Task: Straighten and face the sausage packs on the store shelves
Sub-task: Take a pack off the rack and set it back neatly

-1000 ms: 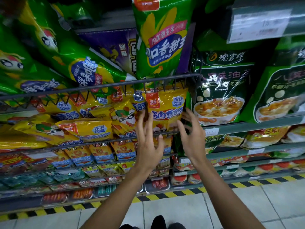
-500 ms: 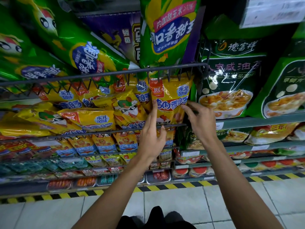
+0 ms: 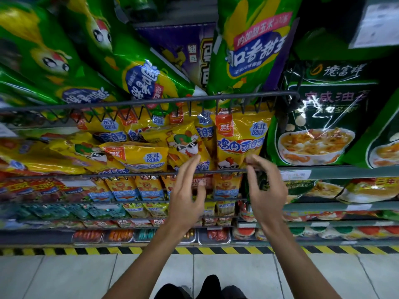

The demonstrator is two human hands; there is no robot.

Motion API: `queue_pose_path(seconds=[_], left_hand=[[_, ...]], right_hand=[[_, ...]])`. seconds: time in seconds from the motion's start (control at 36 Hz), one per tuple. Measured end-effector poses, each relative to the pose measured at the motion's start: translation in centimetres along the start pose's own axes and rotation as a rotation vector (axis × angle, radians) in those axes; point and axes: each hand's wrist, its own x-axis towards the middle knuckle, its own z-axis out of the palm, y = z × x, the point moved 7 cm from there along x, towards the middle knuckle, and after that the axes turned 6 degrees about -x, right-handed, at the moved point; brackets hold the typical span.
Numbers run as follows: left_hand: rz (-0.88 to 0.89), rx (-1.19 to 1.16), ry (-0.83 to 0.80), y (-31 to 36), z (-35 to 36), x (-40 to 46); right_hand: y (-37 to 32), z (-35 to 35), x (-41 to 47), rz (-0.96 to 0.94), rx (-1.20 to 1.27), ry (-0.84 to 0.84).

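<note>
Yellow sausage packs fill a wire shelf (image 3: 151, 174). One upright yellow pack (image 3: 239, 141) stands at the shelf's right end, with a tilted cartoon-mascot pack (image 3: 185, 145) to its left and another pack (image 3: 138, 156) lying on its side. My left hand (image 3: 187, 190) is raised in front of the mascot pack, fingers straight and reaching up, holding nothing. My right hand (image 3: 265, 190) hovers at the lower right corner of the upright pack, fingers loosely bent by the wire rail, gripping nothing that I can see.
Large green corn-sausage bags (image 3: 252, 46) hang on the shelf above, some slanted (image 3: 138, 67). Dark green soup packs (image 3: 319, 124) stand to the right. Lower shelves hold smaller sausage packs (image 3: 133, 188). A yellow-black stripe (image 3: 86, 251) edges the tiled floor.
Both hands have drawn slightly back from the upright yellow pack and lowered a little. The pack stands more squarely at the shelf's right end.
</note>
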Motion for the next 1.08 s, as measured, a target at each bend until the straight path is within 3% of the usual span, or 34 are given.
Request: queue_pose_path(seconds=[0.08,0.14,0.22,0.61,0.78,0.94,1.08], left_hand=[[-0.113,-0.053,0.098,-1.3,-1.9,-0.6],[-0.167,-0.085,0.125,-1.9,-2.7,-0.6],[-0.177,-0.082,0.110,-2.1,-3.4,-0.4],[-0.156,-0.154,0.243,-2.8,-6.7,-0.4],[-0.124,-0.179,0.343,-3.3,-8.6,0.4],[-0.099,-0.196,0.327,-3.0,-9.2,1.0],[-0.110,-0.238,0.371,-3.3,-9.8,1.2]], right_hand=[[-2.8,3.5,-0.1,-0.077,0.042,-0.234],[-3.9,6.1,0.3,-0.020,0.056,-0.394],[-4.3,9.0,0.8,0.105,0.000,-0.499],[-5.0,11.1,3.0,0.140,-0.268,-0.402],[-4.9,10.9,2.8,0.145,-0.269,-0.403],[-4.4,11.2,2.4,0.161,-0.270,-0.434],[-4.4,10.5,1.0,0.181,-0.125,-0.344]])
